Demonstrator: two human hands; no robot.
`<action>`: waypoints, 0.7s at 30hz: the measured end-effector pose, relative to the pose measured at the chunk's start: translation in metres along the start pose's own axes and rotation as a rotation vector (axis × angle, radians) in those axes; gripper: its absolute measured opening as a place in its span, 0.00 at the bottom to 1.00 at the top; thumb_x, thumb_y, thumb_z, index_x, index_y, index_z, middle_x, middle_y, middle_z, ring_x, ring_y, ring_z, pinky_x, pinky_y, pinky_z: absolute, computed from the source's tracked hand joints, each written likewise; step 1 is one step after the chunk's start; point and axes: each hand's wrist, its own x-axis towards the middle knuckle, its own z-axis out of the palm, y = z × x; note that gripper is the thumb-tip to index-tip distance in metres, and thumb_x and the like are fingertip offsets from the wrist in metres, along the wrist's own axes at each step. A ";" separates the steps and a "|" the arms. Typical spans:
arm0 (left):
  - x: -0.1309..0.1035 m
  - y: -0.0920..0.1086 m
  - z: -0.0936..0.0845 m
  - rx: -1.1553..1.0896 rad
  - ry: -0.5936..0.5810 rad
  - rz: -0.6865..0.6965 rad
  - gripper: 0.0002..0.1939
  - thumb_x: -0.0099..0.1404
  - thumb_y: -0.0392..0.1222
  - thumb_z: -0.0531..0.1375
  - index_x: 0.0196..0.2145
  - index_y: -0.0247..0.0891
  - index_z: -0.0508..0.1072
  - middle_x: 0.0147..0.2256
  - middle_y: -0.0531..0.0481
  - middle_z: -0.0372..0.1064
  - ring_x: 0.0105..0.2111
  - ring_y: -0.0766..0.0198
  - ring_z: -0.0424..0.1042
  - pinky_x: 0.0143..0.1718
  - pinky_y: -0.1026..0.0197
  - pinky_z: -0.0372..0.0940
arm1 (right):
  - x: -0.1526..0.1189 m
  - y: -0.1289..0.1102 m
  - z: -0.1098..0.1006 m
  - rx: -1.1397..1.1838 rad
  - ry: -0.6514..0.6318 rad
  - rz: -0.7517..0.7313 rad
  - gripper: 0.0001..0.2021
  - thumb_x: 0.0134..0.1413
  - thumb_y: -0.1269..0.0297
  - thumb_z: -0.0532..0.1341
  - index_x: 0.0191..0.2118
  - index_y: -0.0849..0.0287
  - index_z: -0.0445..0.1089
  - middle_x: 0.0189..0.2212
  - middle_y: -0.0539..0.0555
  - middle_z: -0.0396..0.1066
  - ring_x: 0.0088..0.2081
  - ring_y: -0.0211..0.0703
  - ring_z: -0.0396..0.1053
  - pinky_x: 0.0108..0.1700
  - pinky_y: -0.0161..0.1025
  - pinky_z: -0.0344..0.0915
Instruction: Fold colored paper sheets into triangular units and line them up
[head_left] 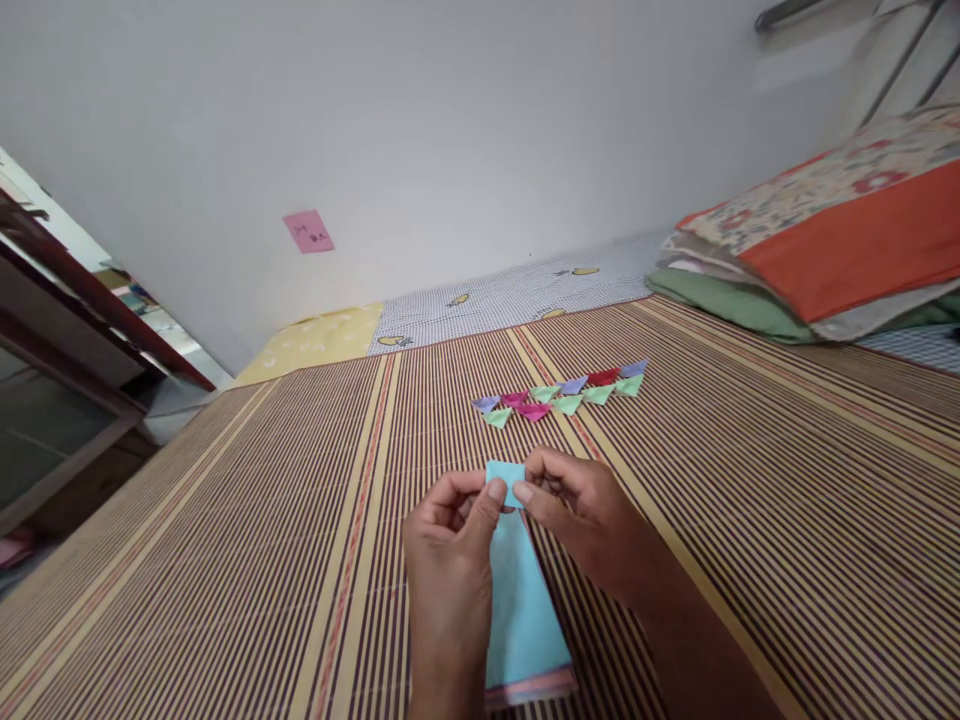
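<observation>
A small light-blue paper square is held up between both hands. My left hand pinches its left side, thumb on the front face. On the right side, my right hand grips it between thumb and fingers. Beneath the hands lies a stack of larger paper sheets, light blue on top with pink edges showing at the bottom; my left hand and wrist cover part of it. Beyond the hands, small folded paper triangles in green, purple, pink and red lie in two slanting rows.
A striped bamboo mat spreads under everything. Folded bedding in orange, floral and green is piled at the right. A pink note is stuck to the white wall. Dark-framed furniture stands at the far left.
</observation>
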 end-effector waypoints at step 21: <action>0.003 0.001 -0.008 0.166 -0.169 0.028 0.16 0.67 0.47 0.64 0.24 0.38 0.78 0.21 0.52 0.71 0.25 0.64 0.64 0.29 0.63 0.59 | -0.002 0.000 0.001 -0.082 0.068 -0.074 0.15 0.65 0.63 0.57 0.25 0.55 0.60 0.20 0.44 0.52 0.23 0.36 0.53 0.26 0.37 0.50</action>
